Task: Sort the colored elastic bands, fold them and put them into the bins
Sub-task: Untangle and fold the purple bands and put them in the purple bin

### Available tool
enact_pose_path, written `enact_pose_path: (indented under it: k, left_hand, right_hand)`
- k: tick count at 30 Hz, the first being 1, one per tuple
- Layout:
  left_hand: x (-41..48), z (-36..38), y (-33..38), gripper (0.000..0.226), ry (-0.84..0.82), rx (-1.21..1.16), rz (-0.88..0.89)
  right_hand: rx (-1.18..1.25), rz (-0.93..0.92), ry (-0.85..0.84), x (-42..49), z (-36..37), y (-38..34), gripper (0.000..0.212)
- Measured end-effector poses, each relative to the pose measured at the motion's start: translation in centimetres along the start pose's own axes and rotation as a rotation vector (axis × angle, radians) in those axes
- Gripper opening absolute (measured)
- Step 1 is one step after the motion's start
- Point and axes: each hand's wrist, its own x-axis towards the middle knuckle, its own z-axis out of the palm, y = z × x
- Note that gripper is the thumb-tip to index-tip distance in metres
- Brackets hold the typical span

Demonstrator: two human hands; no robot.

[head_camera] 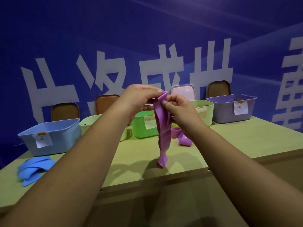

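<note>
A long purple elastic band (163,131) hangs twisted from both hands above the table, its lower end touching the tabletop. My left hand (139,97) pinches its top edge from the left. My right hand (178,107) pinches the same top end from the right. More purple bands (181,135) lie on the table just behind the hanging one. A pile of blue bands (32,169) lies at the table's left front. Five bins stand in a row at the back: blue (49,136), pale green (88,123), bright green (144,126), pale yellow-green (205,110) and purple (229,107).
The light wooden table (237,138) has its front edge close to me. Brown lids (65,112) and a pink lid (183,91) lean against the blue wall banner behind the bins. Each bin carries a white paper label.
</note>
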Motion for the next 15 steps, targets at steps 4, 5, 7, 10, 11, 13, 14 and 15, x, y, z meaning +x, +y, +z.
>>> enact_pose_path:
  k: [4, 5, 7, 10, 11, 13, 14, 15]
  left_hand:
    - [0.0, 0.1, -0.4, 0.02, 0.007, 0.05, 0.047]
    - [-0.1, 0.2, -0.4, 0.021, 0.013, 0.065, 0.062]
    - [-0.3, 0.4, -0.5, 0.023, 0.02, 0.119, 0.099]
    - [-0.7, 0.4, -0.9, 0.032, 0.0, 0.213, 0.169]
    - [-0.7, 0.4, -1.1, 0.036, -0.003, 0.249, 0.198]
    - [-0.7, 0.6, -1.6, 0.042, 0.02, 0.316, 0.247]
    - [-0.7, 0.8, -1.7, 0.043, 0.042, 0.337, 0.269]
    - [-0.7, 1.0, -1.8, 0.042, 0.067, 0.347, 0.288]
  right_hand:
    - [0.003, 0.007, 0.006, 0.1, -0.2, 0.0, 0.009]
    - [0.0, 0.01, 0.007, 0.2, -0.3, 0.0, 0.008]
    - [0.002, 0.014, 0.013, 0.2, -0.4, 0.1, 0.008]
    - [0.004, 0.011, 0.022, 0.3, -0.5, 0.1, 0.011]
    - [0.005, 0.012, 0.025, 0.3, -0.5, 0.1, 0.013]
    - [0.008, 0.015, 0.03, 0.3, -0.6, 0.1, 0.014]
    - [0.007, 0.017, 0.03, 0.2, -0.6, 0.0, 0.013]
    - [0.004, 0.018, 0.027, 0.2, -0.7, 0.0, 0.012]
